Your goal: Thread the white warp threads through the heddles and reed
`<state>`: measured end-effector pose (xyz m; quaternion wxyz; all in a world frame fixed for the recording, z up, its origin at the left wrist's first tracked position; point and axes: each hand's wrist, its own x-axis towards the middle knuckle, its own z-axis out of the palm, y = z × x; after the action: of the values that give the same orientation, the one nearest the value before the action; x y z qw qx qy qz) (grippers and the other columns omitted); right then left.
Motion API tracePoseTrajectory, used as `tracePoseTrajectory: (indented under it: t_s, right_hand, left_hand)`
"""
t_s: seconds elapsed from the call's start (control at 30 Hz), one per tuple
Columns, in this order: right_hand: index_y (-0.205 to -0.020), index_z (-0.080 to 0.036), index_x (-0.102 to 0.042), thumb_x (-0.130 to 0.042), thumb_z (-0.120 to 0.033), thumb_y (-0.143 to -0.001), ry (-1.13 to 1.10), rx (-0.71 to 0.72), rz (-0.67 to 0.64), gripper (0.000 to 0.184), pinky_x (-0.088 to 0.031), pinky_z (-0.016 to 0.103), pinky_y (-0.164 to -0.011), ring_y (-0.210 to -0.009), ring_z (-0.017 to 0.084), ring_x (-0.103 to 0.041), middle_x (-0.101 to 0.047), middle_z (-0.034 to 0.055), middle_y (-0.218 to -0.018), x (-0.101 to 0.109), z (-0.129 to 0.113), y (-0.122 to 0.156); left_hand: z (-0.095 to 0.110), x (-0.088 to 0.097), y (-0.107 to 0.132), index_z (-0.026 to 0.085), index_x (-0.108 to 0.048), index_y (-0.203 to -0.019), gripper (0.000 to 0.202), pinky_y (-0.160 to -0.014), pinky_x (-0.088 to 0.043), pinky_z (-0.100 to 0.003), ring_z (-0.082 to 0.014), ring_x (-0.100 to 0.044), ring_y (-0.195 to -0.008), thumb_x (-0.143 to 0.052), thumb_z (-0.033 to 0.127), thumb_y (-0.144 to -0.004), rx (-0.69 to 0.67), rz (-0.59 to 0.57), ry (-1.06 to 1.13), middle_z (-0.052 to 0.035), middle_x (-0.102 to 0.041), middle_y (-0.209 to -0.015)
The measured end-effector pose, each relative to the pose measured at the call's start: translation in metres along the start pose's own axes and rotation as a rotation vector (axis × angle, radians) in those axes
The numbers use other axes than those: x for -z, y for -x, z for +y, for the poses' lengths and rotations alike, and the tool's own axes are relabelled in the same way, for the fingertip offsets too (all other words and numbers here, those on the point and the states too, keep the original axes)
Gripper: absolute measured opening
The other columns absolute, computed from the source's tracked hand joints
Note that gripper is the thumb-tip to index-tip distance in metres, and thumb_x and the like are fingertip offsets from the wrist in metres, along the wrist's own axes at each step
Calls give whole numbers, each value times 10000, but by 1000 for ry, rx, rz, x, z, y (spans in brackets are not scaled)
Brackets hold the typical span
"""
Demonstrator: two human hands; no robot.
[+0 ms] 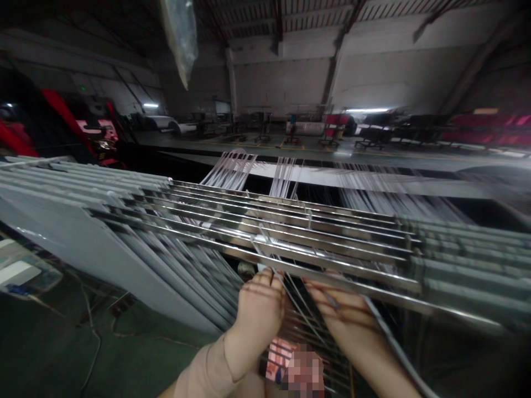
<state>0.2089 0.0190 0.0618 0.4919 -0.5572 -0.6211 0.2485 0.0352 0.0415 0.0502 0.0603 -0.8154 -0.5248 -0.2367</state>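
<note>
My left hand [262, 298] is just below the front metal bar [302, 271], its fingers curled closed at the lower ends of several pale threads [271, 251]. Something small and white shows by its fingertips, too unclear to name. To the right of it, my right hand [342, 309] reaches in under the same bar. Bar shadows fall across it, and its fingertips are hidden behind the metal. Loose threads pass down between the two hands. A long pale cord [384, 326] runs beside my right forearm.
Parallel metal bars [332, 229] span between stacked grey panels [136, 271] on the left and similar blurred ones on the right. Bundles of white threads [232, 171] stretch behind. A plastic sheet [181, 38] hangs overhead. Cables [97, 337] lie on the floor at the left.
</note>
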Motion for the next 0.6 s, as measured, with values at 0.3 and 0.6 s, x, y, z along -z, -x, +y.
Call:
tracePoseTrajectory:
  t_s: [0.3, 0.6]
  right_hand:
    - [-845, -263, -786, -558, -385, -836, 30, 20, -65, 259, -516, 442, -977, -979, 262, -711, -765, 76, -974, -1, 2, -5]
    - [-807, -238, -785, -550, -320, -791, 53, 35, -26, 249, -580, 449, -870, -881, 272, -735, -772, 84, -908, -9, -21, -11]
  left_hand:
    - [-1, -7, -5, 59, -696, -1022, 309, -929, -522, -511, -340, -660, -1052, -531, 118, -768, -1, -64, 368, -229, -717, -1042]
    - [-21, 24, -1, 136, -663, -981, 247, -825, -563, -292, -182, -702, -914, -463, 199, -851, 339, -58, 1001, -98, -734, -968]
